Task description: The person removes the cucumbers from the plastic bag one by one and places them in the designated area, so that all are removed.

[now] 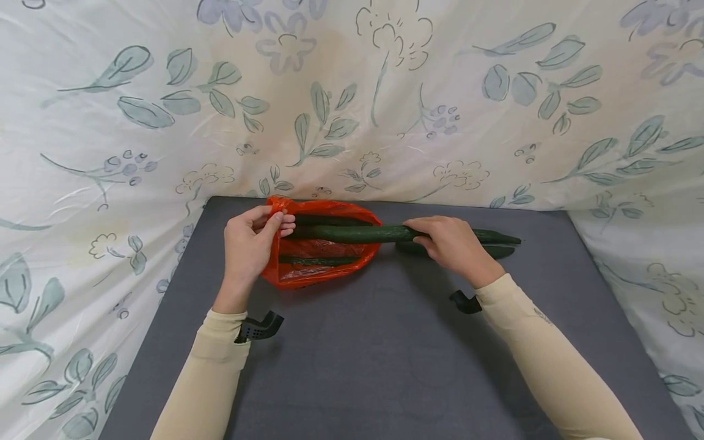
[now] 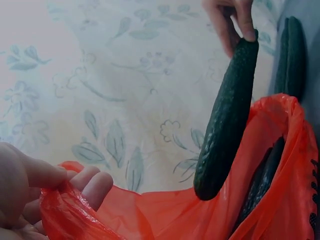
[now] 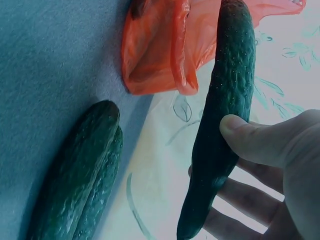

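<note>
My left hand (image 1: 247, 244) pinches the rim of a red plastic bag (image 1: 321, 281) at its left end, holding the mouth apart. A long dark green cucumber (image 1: 352, 234) is gripped near one end by my right hand (image 1: 452, 247), thumb on one side and fingers on the other. Its far end points left over the bag's opening; in the left wrist view the held cucumber (image 2: 227, 125) slants down above the red plastic. Inside the bag lie other cucumbers (image 1: 319, 261), partly hidden by its walls. Two cucumbers (image 3: 75, 175) lie side by side on the table, below my right hand.
A dark grey table (image 1: 374, 366) carries everything. Behind it and at both sides hangs a white cloth (image 1: 341, 165) with a leaf and flower print, meeting the table's back edge close behind the bag.
</note>
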### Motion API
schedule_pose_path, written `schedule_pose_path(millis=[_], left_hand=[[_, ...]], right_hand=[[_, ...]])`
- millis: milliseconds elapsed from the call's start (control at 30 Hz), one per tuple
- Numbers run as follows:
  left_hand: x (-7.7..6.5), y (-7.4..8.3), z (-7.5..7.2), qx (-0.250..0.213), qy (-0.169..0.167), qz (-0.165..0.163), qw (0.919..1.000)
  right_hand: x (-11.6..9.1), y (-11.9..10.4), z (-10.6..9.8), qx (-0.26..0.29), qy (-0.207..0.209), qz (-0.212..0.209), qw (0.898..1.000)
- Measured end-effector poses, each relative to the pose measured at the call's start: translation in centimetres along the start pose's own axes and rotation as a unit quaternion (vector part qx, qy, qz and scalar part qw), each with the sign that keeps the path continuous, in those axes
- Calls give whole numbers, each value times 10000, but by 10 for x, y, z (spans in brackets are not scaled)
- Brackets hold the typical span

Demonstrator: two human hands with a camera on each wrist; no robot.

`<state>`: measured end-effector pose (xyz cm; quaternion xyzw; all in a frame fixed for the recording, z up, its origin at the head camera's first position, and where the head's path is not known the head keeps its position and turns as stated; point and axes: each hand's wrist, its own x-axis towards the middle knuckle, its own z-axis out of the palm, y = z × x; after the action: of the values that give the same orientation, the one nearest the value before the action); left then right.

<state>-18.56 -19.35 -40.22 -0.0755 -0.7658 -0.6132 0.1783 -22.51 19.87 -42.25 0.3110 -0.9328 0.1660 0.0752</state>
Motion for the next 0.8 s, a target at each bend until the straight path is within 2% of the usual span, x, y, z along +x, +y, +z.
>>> schedule_pose_path(millis=[800], left_hand=[[0, -1, 0, -22, 22, -55, 10000]], right_hand=[[-45, 32, -21, -84, 307, -250, 9992]])
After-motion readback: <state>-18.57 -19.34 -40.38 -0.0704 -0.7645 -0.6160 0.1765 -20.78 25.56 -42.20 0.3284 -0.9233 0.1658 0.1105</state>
